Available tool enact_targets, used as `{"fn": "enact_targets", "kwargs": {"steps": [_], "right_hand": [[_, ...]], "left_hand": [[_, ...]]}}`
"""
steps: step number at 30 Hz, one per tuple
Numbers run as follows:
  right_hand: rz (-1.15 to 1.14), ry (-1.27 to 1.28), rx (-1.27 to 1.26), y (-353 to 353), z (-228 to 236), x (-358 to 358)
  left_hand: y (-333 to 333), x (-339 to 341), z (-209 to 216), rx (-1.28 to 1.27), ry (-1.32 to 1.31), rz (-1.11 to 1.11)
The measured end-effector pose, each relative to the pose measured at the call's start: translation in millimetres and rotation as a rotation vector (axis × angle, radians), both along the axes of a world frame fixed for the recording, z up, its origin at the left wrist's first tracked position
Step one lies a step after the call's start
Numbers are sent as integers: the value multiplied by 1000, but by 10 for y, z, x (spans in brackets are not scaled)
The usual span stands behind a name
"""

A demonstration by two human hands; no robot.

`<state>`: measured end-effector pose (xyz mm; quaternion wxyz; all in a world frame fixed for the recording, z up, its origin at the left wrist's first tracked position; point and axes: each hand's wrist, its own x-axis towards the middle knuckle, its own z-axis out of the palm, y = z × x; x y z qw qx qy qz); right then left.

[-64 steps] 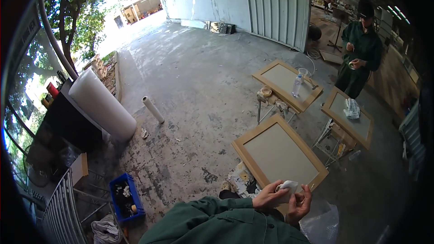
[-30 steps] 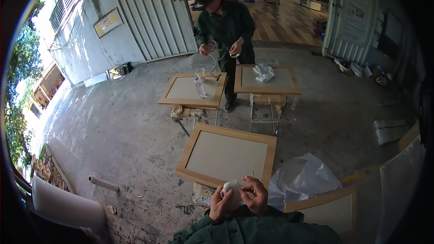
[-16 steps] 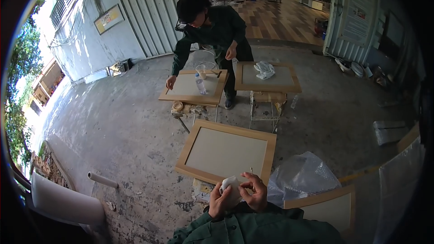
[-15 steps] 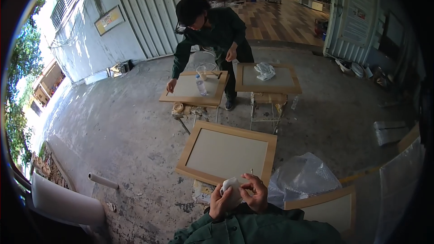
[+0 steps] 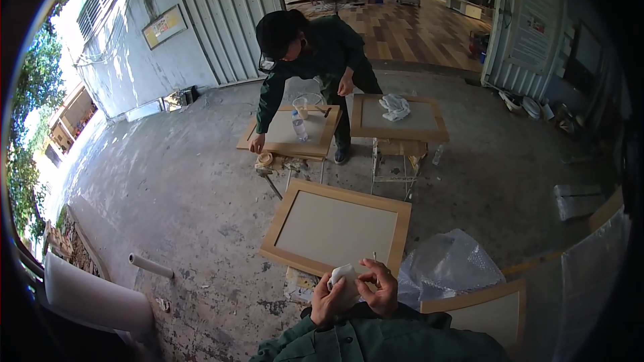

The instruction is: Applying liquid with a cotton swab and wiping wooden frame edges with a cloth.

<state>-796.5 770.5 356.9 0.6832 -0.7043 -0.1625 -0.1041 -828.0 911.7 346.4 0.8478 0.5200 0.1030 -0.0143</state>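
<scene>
My left hand [image 5: 327, 300] is closed round a folded white cloth [image 5: 345, 280], held up in front of my chest. Just to its right, my right hand [image 5: 380, 288] has its fingers bent together at the cloth's edge. A thin pale stick [image 5: 374, 255] pokes up from between these fingers; its lower part is hidden. Beyond both hands lies a wood-framed panel [image 5: 335, 224] with a pale grey centre, raised on a support that is mostly covered. Whether the hands touch the panel's near edge cannot be told.
A co-worker [image 5: 308, 53] leans over a second framed panel [image 5: 276, 133] bearing a water bottle [image 5: 299, 127]. A third panel [image 5: 429, 115] carries a crumpled white cloth [image 5: 394, 106]. Bubble wrap [image 5: 449, 265] and another panel [image 5: 493, 315] lie at my right. A foam roll [image 5: 100, 295] is at left.
The co-worker's hand has moved down to the near left corner of their panel, and their head has lowered. My hands hold nearly the same pose.
</scene>
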Motion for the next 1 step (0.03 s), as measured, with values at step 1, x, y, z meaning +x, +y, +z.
{"fn": "enact_targets", "kwargs": {"steps": [1], "right_hand": [[-8,-4,-8,-1,-28,-6]], "left_hand": [[-10,0,3,-7,-15,-9]]}}
